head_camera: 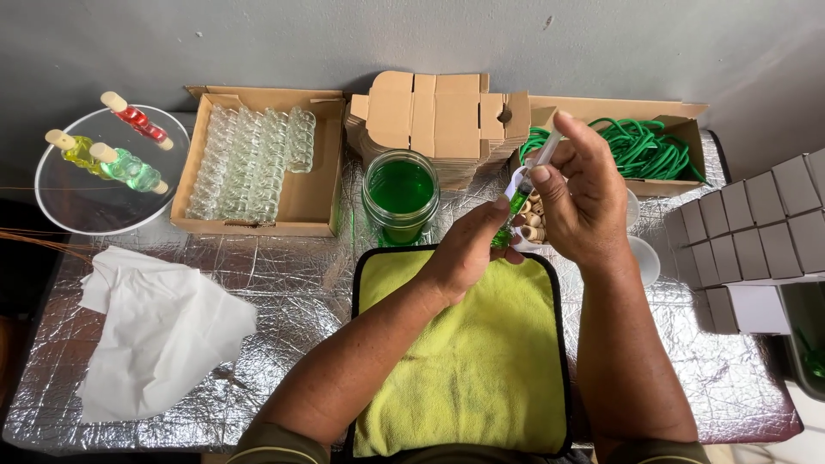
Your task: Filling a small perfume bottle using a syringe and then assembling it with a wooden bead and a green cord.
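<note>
Glass plate (60, 202) far left: three filled, corked bottles (129, 167) laid out, red, yellow, green. Box of empty bottles (253, 159) beside it, mostly untouched, so most of the batch is judged left. Jar of green liquid (400, 196) about full. Left hand (468, 249) is closed on a small bottle (501, 238); right hand (580, 198) is clamped on a syringe (531, 176), tip at the bottle, over the yellow cloth (464, 361).

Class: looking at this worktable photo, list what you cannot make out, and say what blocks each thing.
Head view:
- What the left hand pinches: hidden by its fingers.
- Syringe plunger end: covered by the right hand.
- Small corks: mostly behind both hands.
- Dark bin: cut off by the right edge.
</note>
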